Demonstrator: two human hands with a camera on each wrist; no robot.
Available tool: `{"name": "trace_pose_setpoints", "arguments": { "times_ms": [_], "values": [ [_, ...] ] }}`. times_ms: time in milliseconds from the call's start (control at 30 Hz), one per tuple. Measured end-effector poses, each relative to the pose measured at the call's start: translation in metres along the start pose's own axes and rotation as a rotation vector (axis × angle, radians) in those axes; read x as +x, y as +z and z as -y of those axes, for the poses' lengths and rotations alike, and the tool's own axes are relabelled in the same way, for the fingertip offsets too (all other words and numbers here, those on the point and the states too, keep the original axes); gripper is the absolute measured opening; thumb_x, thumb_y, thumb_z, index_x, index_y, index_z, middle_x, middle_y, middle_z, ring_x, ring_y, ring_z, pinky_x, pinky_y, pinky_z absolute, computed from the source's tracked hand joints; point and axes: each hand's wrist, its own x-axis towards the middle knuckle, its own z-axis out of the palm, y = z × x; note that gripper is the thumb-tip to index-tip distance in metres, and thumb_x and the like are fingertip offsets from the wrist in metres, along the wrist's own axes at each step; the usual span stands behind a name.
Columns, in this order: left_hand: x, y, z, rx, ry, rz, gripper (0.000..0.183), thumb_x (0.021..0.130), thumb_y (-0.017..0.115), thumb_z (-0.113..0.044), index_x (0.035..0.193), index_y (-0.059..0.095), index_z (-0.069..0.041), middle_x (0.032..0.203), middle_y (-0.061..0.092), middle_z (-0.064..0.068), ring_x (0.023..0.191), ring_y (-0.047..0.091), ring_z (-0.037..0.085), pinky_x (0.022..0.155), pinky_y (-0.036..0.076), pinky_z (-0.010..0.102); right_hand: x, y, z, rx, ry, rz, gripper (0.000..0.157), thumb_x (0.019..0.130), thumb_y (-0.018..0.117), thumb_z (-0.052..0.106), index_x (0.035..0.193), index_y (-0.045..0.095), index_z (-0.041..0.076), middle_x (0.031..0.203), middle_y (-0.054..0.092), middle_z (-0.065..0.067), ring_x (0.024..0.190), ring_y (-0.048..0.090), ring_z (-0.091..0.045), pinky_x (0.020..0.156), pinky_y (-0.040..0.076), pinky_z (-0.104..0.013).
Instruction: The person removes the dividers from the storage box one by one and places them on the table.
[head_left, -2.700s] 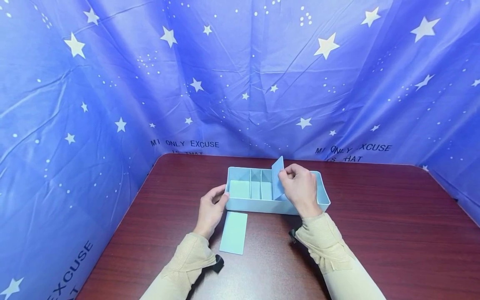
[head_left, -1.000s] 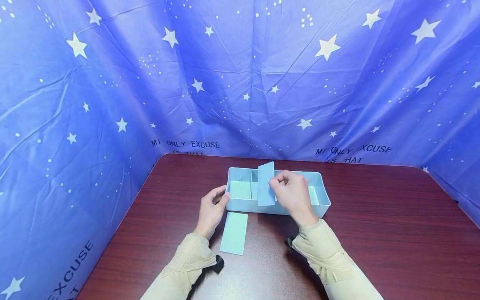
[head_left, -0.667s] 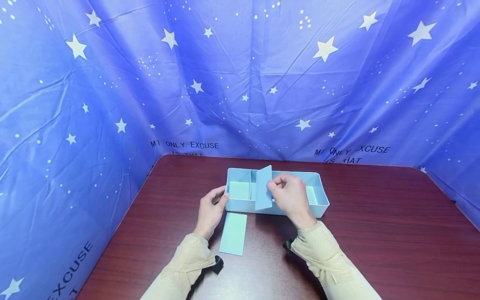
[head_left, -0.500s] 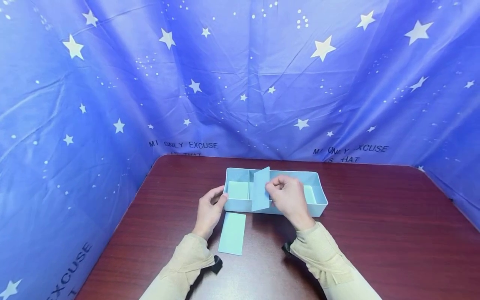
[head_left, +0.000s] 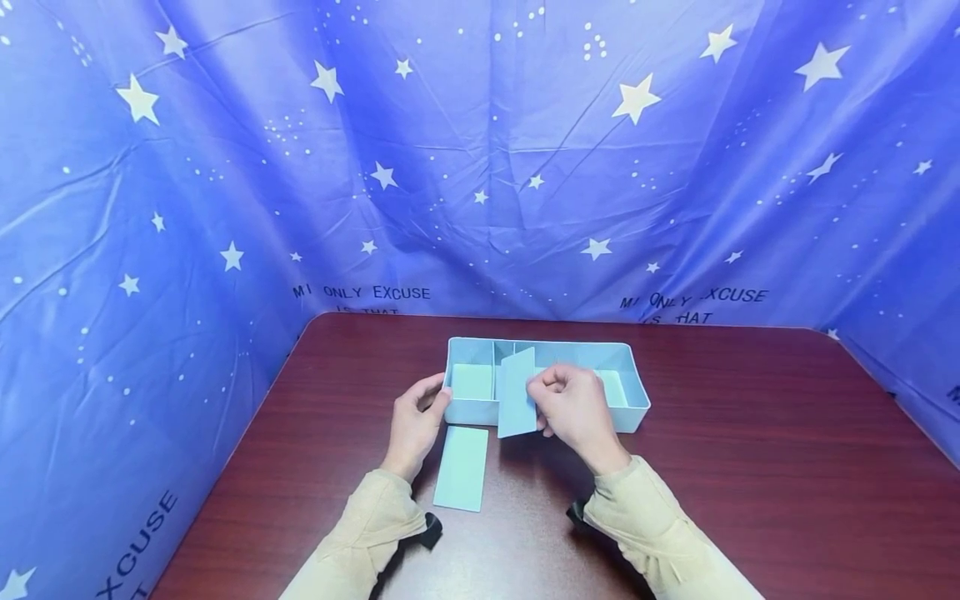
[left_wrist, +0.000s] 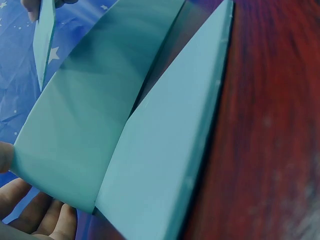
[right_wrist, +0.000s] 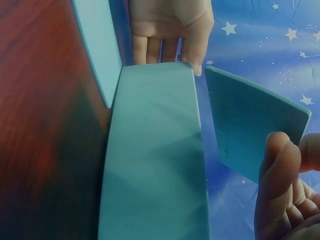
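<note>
A long pale-blue divided box (head_left: 472,412) stands on the table. At its left end my left hand (head_left: 415,419) holds it, thumb at the rim and fingers against the outer end wall, as the left wrist view also shows. My right hand (head_left: 576,412) pinches a thin rectangular divider panel (head_left: 517,396) by its right edge. This panel is tilted over the front rim of the box and hides part of the compartments; in the right wrist view the held panel (right_wrist: 250,120) shows apart from the box wall. Another flat panel (head_left: 461,468) lies in front of the box's left end.
Inside the box, upright dividers (head_left: 493,371) stand left of the middle. The dark red wooden table (head_left: 750,433) spreads around. Behind it hangs a blue curtain (head_left: 420,125) with white stars and printed words.
My right hand has lifted the panel from the box's right-middle part and brought it left and toward me, over the front rim. My left hand has kept its hold on the box.
</note>
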Motion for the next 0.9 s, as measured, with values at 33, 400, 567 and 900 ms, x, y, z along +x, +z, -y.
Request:
{"name": "trace_pose_setpoints", "arguments": {
  "times_ms": [33,400,567,900],
  "values": [
    [0.0,0.0,0.0,0.003,0.003,0.001,0.029,0.09,0.065,-0.011,0.118,0.066,-0.004,0.111,0.068,0.012,0.101,0.064,0.02,0.087,0.049,0.034,-0.001,0.0,-0.001,0.001,0.003,-0.003,0.013,0.081,0.058,0.011,0.072,0.066,0.009,0.045,0.056,-0.006,0.036,0.054,-0.023,0.038,0.049,-0.037],
    [0.0,-0.001,-0.001,0.013,0.002,0.005,0.029,0.09,0.065,-0.012,0.118,0.066,-0.005,0.111,0.068,0.013,0.099,0.064,0.019,0.085,0.05,0.032,-0.014,-0.005,-0.005,0.068,0.045,-0.037,0.008,0.082,0.059,0.007,0.075,0.063,0.004,0.048,0.057,-0.008,0.038,0.054,-0.024,0.04,0.049,-0.037],
    [0.0,-0.001,-0.001,0.015,0.012,0.005,0.03,0.09,0.064,-0.012,0.119,0.065,-0.003,0.111,0.068,0.014,0.099,0.064,0.02,0.086,0.049,0.033,-0.022,-0.008,-0.009,0.066,0.044,-0.028,0.008,0.083,0.059,0.006,0.076,0.062,0.004,0.048,0.057,-0.008,0.037,0.054,-0.023,0.039,0.049,-0.037],
    [0.0,-0.001,0.0,0.016,0.026,0.005,0.031,0.091,0.064,-0.012,0.12,0.064,-0.001,0.111,0.068,0.016,0.098,0.064,0.021,0.084,0.05,0.031,-0.036,-0.009,-0.017,0.086,0.05,-0.01,0.011,0.086,0.06,0.006,0.076,0.061,0.004,0.048,0.056,-0.008,0.037,0.053,-0.023,0.038,0.048,-0.036]
  ]
}}
